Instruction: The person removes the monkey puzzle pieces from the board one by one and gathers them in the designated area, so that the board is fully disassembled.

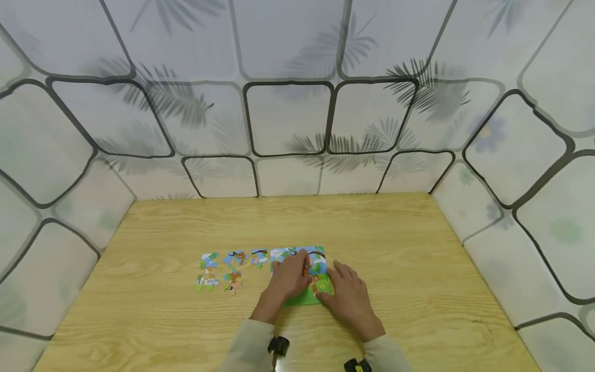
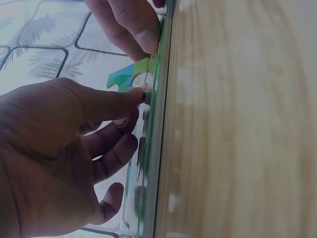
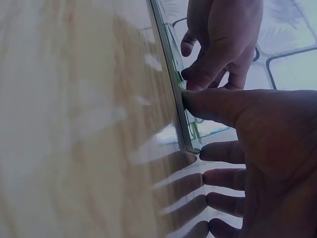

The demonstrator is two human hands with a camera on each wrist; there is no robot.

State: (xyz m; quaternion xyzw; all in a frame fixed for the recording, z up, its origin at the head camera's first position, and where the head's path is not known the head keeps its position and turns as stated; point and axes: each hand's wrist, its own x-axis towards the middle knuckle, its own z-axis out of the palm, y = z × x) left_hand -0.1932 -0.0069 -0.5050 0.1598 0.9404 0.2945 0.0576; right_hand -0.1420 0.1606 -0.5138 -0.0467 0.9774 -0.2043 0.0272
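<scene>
A puzzle board [image 1: 304, 298] with a green lower part and a blue upper part lies on the table, partly covered by both hands. My left hand [image 1: 289, 279] reaches over its middle, thumb and fingers curled together at a puzzle piece [image 1: 307, 265] with orange-brown on it. In the left wrist view a green and blue puzzle piece [image 2: 121, 78] sticks up from the board beside the thumb. My right hand [image 1: 348, 297] rests along the board's right side. Its thumb [image 3: 208, 103] touches the near edge, and its other fingers are spread on the table.
To the left of the board, several loose puzzle pieces [image 1: 206, 281] lie on the wooden table [image 1: 162, 320], among them one with a brown animal [image 1: 234, 282]. A patterned cloth wall [image 1: 288, 119] surrounds the table at the back and sides.
</scene>
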